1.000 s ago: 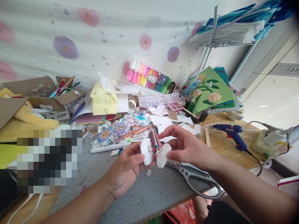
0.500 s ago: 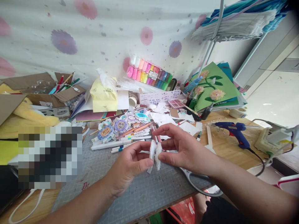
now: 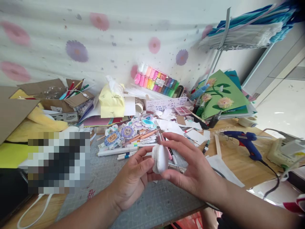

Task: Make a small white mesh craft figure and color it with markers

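Both hands are raised over the grey cutting mat (image 3: 109, 184). Between them is a small, rounded white fuzzy pad (image 3: 162, 158), thick and soft-looking, apparently of two layers pressed together. My left hand (image 3: 133, 175) pinches its left side between thumb and fingers. My right hand (image 3: 190, 162) is curled around the right side, thumb at the lower edge and fingertips at the top. Scissors (image 3: 177, 168) lie partly hidden behind my right hand. Markers (image 3: 133, 149) are strewn just beyond the pad.
Round paper cutouts (image 3: 127, 131) and scraps cover the mat's far side. A blue glue gun (image 3: 247, 143) rests on the right, its cable trailing to a power strip (image 3: 281, 152). Clay colours (image 3: 157, 79), a yellow tissue pack (image 3: 111, 103) and a cardboard box (image 3: 52, 103) stand behind.
Two white pieces held side by side, edges toward me, are now together as one pad, turned so a broad face shows. The camera view has shifted slightly left.
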Demonstrator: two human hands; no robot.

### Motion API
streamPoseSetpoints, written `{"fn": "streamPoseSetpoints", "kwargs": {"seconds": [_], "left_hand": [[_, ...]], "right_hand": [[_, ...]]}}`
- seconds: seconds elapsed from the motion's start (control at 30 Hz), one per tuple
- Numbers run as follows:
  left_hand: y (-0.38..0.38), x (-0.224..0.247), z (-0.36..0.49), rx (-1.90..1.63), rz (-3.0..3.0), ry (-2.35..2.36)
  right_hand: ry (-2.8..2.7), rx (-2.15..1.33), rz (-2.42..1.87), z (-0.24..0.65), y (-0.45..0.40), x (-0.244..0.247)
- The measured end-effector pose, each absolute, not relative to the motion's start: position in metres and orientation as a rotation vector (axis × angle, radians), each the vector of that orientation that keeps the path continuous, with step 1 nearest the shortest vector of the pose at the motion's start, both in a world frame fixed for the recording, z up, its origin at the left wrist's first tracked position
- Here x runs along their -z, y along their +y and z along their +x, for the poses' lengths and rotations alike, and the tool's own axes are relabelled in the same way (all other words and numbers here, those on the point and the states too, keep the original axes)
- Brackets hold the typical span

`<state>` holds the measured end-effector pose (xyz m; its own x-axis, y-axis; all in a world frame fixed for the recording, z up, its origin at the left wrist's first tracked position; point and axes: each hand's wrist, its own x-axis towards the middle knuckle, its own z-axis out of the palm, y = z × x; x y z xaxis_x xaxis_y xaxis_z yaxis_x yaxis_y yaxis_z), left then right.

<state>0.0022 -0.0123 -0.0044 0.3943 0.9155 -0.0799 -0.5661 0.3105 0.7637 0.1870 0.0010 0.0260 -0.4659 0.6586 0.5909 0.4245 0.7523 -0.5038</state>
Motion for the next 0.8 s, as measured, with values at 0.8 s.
{"fn": "streamPoseSetpoints", "kwargs": {"seconds": [0.8], "left_hand": [[-0.013,0.003,0.001,-0.971,0.816,0.647]], "right_hand": [[-1.917,-1.138,-0.788,0.190,0.014,-0.020]]}}
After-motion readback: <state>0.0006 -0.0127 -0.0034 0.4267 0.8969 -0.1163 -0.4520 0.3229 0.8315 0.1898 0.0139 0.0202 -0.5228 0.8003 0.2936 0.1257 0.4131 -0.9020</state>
